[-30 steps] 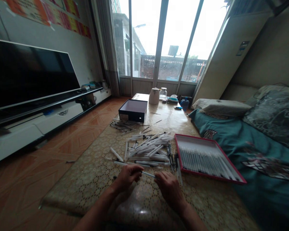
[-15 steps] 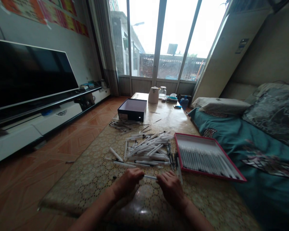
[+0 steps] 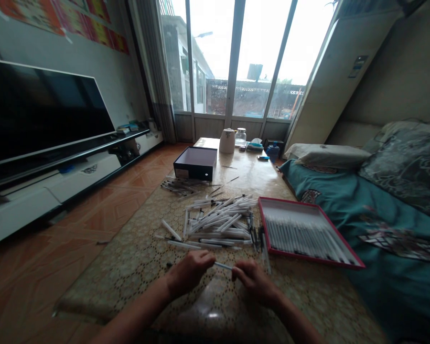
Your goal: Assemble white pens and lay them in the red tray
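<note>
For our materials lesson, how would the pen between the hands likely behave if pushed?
Probably stiff: the pen runs straight from left hand to right hand. Likely light, being slender. It might roll, given its rodlike shape.

A slim, pale pen (image 3: 223, 265) spanned the gap between the left fingers (image 3: 208, 258) and the right fingers (image 3: 238, 271), slightly slanted, its ends hidden by them.

Television (image 3: 43, 107): we see it dark, red and orange posters (image 3: 32, 16) hanging above.
Windows (image 3: 235, 48): we look out on a brick wall (image 3: 217, 97).
Kettle (image 3: 227, 142): we spot it beside a glass jar (image 3: 240, 138).
Sofa (image 3: 344, 191): we see it covered in teal, a patterned cushion (image 3: 408, 160) on top.
</note>
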`<state>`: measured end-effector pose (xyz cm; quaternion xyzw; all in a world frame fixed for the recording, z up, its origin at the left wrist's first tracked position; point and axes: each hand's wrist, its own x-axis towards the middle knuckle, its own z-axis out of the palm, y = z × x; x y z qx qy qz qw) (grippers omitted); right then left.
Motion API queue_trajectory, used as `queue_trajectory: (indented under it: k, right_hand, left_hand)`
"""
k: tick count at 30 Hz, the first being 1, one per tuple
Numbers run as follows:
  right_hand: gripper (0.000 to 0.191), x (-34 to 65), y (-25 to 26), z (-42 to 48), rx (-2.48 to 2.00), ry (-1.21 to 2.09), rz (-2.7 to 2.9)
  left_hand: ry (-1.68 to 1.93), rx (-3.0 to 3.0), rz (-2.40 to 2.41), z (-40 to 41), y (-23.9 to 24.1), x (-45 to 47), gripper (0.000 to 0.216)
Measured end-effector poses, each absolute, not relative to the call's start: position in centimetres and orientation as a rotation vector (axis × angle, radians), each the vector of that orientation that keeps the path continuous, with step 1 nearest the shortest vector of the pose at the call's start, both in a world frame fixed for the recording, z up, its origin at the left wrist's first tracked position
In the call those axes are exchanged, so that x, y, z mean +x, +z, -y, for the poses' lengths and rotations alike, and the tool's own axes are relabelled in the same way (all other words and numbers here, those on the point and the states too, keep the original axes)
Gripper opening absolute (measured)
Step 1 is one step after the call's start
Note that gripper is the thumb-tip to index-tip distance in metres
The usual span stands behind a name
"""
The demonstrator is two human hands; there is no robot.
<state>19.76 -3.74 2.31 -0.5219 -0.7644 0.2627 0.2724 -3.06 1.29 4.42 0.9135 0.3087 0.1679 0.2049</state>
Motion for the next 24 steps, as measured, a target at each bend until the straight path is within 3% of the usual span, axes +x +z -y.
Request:
queue_trajectory:
  k: [4, 9, 16, 24]
  right_hand:
    - [0.028, 19.5, 2.7, 3.8, -1.478, 0.477, 2.173]
    - [0.024, 18.9, 2.7, 4.3, -1.528, 0.286, 2.213]
    - [0.034, 19.5, 0.5, 4.3, -1.557, 0.343, 2.089]
    - [0.036, 18.8, -0.7, 3.4, -1.67, 0.412, 1.74]
  left_hand:
    - [0.674, 1.861, -0.942, -0.7, 3.7, -2.7, 0.013]
    - [0.874, 1.278, -0.894, 0.4, 3.2, -2.0, 0.022]
    - [1.057, 1.084, -1.066, 0.3, 2.7, -2.2, 0.024]
    - [1.342, 1.311, -1.431, -6.3, 3.2, -3.5, 0.028]
